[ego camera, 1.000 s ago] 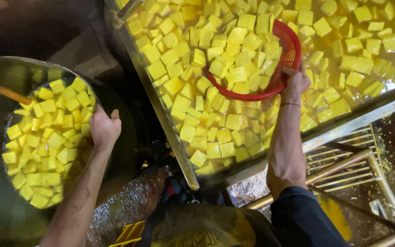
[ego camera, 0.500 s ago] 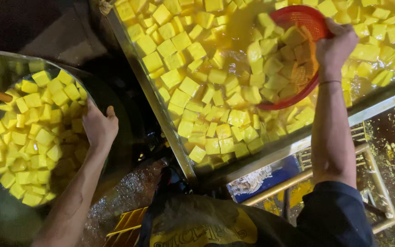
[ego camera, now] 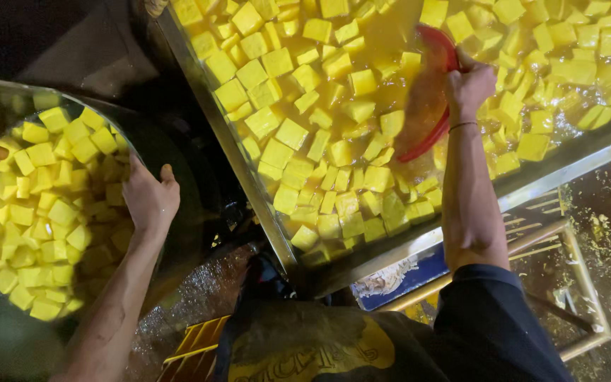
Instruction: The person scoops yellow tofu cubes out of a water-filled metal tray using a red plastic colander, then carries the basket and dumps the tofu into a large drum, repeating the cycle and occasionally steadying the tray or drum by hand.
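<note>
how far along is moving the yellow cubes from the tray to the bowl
Done: the round bowl already holds a heap of yellow cubes. In hand: the right hand dips a red strainer into the yellow liquid of the metal tray, while the left hand rests on the bowl's rim. Left: many cubes float across the tray, so it looks roughly midway at best.
</note>
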